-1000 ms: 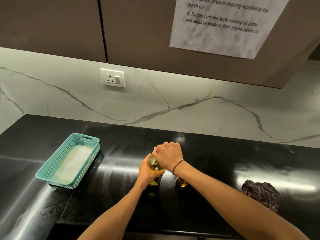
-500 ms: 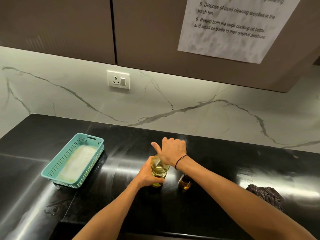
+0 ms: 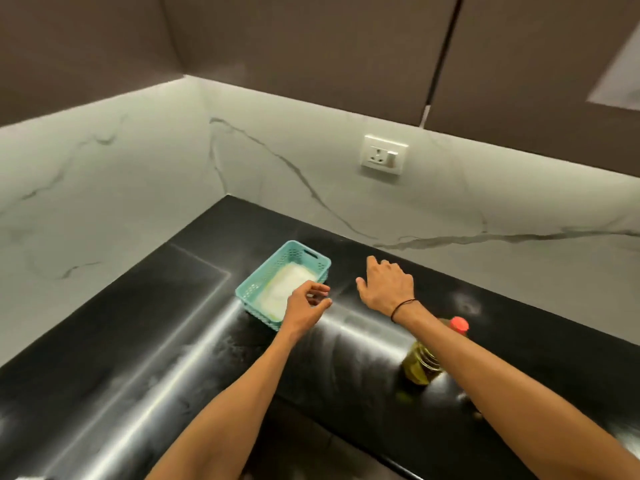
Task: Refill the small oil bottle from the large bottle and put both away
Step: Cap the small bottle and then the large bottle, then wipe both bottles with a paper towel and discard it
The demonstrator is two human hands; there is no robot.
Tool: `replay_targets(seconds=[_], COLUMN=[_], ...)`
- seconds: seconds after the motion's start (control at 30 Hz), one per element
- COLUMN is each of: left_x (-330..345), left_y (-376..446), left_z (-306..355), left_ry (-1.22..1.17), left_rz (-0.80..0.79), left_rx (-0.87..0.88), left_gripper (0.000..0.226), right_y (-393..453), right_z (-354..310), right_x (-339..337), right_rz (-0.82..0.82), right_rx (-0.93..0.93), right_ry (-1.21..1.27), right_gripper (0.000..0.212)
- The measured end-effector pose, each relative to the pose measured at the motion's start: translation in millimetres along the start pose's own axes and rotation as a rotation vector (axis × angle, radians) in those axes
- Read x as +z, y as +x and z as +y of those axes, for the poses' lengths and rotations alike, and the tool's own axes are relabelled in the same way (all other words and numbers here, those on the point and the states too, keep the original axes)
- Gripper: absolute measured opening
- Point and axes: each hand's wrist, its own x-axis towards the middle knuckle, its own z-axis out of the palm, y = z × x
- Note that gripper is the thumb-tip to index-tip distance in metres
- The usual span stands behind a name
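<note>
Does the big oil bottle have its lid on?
Yes. The big oil bottle stands upright on the black counter with its red cap on top. Neither hand touches it.

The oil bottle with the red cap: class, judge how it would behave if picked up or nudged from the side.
The oil bottle looks tall and narrow, so a high push might tip it. It seems well filled with yellow oil, so probably heavy for its size. Its red cap is on, so spilling seems unlikely.
</note>
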Motion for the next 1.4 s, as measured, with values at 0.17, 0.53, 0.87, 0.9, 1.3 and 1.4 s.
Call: replay_targets(seconds=[0.17,0.53,0.87,0.9,1.3,1.4], left_x=[-67,-134,-126,-126,-136,-138], left_y=[-6,-3,26,29,37,39], left_z=[-31,-72,-70,-71,-97,-99], left_ry=[-0.072,-0.147,-0.105,-0.102,-0.091,-0.092], left_rz=[0.202,0.344,0.236,0.23,0.235,0.233], left_rx=[-0.091,-0.216,-0.189,-0.187,-0.189,-0.196], left_gripper=[0.025,0.019,0.019,0.019,0.02,0.021], right_y=[38,115,122,122,126,130], right_z=[-67,-134,-167,-170,-191,-190], right_x=[43,121,187,190,192,191], right_rz=[-0.161,-0.337,-0.4,-0.379,-0.258,-0.256], right_rx=[-0.082,-0.126,-0.03,-0.008,-0.025,0.004], right_ry=[0.151,0.164,-0.071,-0.077,-0.099,-0.063], right_gripper=[0.036,0.055,0.07,0.065,0.029,0.029])
